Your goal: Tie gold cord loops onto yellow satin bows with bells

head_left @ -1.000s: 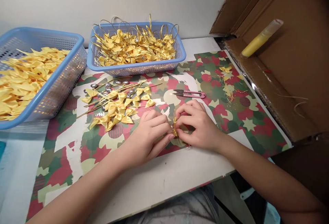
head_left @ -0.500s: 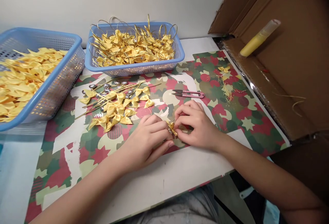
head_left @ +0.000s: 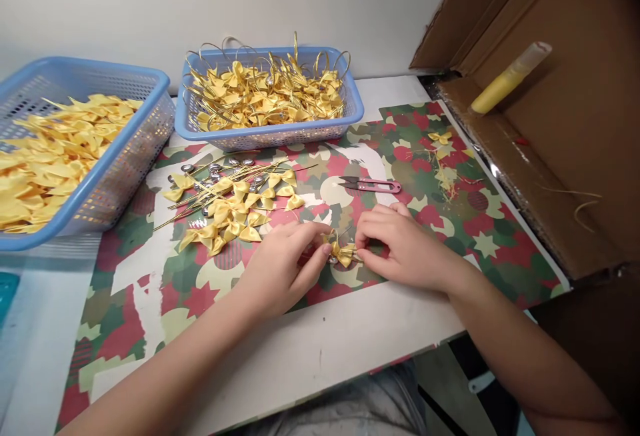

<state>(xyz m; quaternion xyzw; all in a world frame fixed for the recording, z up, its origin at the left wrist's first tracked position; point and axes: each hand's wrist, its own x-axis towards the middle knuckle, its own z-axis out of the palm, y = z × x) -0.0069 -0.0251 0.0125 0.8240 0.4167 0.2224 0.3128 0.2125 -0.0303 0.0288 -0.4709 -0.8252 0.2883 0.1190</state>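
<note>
Between my two hands is a yellow ribbon bow [head_left: 344, 254] with gold cord and a small silver bell [head_left: 333, 260] at its left side. My left hand [head_left: 293, 263] pinches the bow's left end between thumb and forefinger. On the other side, the fingertips of my right hand [head_left: 403, 244] close on gold cord [head_left: 356, 256] coming out of the bow. A pile of loose yellow bows [head_left: 233, 213] lies beyond my left hand, mixed with silver bells [head_left: 215, 169] and straight gold cords [head_left: 193, 206]. Pink-handled thread snips [head_left: 373, 185] lie beyond my right hand.
A blue basket [head_left: 270, 135] of corded bows stands at the back; another blue basket [head_left: 125, 149] of yellow bows is at left. Thread scraps [head_left: 447, 183] and a single bow [head_left: 440, 138] lie at right, near cardboard [head_left: 550, 123] holding a yellow tube [head_left: 503, 86].
My right hand has shifted slightly right, away from my left hand, and more of the bow between them now shows. My left thumb has risen toward the forefinger. The whole view has shifted slightly.
</note>
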